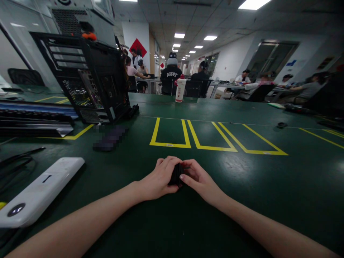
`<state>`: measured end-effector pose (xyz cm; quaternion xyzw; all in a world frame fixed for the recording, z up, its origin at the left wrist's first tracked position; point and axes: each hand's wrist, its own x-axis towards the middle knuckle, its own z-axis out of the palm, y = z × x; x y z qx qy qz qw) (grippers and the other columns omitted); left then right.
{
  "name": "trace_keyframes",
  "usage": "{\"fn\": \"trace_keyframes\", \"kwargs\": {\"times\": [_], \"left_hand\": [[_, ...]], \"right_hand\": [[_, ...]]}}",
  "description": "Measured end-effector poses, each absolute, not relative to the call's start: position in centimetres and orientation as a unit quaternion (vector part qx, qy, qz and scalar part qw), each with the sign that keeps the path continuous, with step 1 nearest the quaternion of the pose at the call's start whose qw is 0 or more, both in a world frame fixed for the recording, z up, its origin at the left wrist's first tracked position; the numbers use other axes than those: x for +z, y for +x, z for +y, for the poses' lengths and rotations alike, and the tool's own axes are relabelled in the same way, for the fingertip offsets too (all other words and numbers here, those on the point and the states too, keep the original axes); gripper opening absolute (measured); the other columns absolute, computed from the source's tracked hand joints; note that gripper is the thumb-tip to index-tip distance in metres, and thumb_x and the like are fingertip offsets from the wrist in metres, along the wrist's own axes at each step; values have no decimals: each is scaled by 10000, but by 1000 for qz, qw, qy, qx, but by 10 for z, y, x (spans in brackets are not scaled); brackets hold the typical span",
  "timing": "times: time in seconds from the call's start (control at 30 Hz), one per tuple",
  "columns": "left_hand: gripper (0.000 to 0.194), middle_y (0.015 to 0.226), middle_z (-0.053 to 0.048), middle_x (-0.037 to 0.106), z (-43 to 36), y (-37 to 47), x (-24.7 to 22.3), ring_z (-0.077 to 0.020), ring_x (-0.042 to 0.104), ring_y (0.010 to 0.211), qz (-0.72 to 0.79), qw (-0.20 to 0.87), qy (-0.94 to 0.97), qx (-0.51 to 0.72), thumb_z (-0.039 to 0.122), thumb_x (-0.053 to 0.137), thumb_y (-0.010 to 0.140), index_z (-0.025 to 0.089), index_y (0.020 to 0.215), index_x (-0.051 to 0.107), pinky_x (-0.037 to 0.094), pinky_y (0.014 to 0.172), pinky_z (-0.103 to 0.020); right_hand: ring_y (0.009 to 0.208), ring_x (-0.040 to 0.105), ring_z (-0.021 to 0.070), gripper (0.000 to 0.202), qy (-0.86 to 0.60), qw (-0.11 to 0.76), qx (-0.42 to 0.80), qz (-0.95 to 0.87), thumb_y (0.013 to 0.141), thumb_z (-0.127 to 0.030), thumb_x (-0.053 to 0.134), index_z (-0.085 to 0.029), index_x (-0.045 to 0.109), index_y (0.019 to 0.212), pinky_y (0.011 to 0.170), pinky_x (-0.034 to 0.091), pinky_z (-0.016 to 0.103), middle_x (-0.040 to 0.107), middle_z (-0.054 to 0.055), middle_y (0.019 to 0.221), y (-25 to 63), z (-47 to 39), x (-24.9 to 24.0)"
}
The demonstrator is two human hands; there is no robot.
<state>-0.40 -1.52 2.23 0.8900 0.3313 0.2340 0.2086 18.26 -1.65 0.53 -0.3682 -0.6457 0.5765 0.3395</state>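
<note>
Your left hand point(161, 179) and right hand point(200, 181) hold a black object point(176, 175); beyond it lie yellow outlines point(186, 133), then a white cup point(180, 90).

A small black object point(176, 174), partly hidden, is held between left fingers point(171, 162) and right fingers point(191, 164).

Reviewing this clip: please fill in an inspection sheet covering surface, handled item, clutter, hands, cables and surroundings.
Surface: green tabletop with yellow tape outlines.
Handled item: small black object between the hands; mostly covered, identity unclear.
Clutter: black computer case and long white device at left; blurred dark flat item nearby; paper cup near the far edge.
Hands: left hand wraps the object's left side; right hand has thumb and fingertips at its right, grip unclear.
Cables: black cables at far left, beyond the white device.
Surroundings: people seated at tables behind; ceiling lights on.
</note>
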Motion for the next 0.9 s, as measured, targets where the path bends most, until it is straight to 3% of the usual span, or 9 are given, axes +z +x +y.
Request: {"fn": "trace_keyframes", "kwargs": {"times": [0.17, 0.33, 0.6, 0.8, 0.9], "left_hand": [[564, 1162, -93, 427, -15, -4, 21, -239, 425, 1077, 328, 203, 893, 231, 128, 600, 731, 217, 1184, 277, 338, 896, -403], [558, 1154, -82, 430, -13, -3, 16, -233, 430, 1065, 327, 197, 892, 242, 162, 604, 746, 225, 1190, 273, 342, 893, -396], [594, 1167, -69, 428, -11, -3, 10, -224, 423, 1073, 333, 198, 888, 249, 161, 629, 724, 225, 1201, 279, 330, 907, -383], [574, 1166, -82, 428, -14, -3, 20, -228, 418, 1084, 331, 206, 892, 228, 124, 604, 727, 215, 1190, 278, 329, 916, -392], [571, 1171, -85, 431, -15, -3, 21, -234, 417, 1092, 331, 201, 894, 224, 138, 598, 740, 218, 1200, 271, 332, 911, -395]], "right_hand": [[950, 562, 159, 229, -327, 341, 578, -665, 781, -214, 579, -220, 447, 967, 841, 468, 350, 541, 14, 994, 185, -19, 6], [855, 586, 150, 176, -346, 350, 590, -640, 806, -262, 547, -220, 442, 941, 753, 498, 330, 554, 3, 897, 183, -18, 5], [974, 543, 177, 293, -382, 334, 577, -640, 789, -225, 559, -199, 413, 1042, 828, 482, 360, 502, 52, 1060, 182, -18, 11], [1004, 530, 169, 261, -321, 344, 565, -678, 765, -183, 591, -218, 453, 985, 887, 450, 370, 502, 20, 1027, 186, -17, 5], [971, 543, 168, 217, -321, 354, 568, -670, 784, -213, 573, -223, 455, 965, 835, 474, 358, 508, 18, 1004, 185, -18, 4]]}}
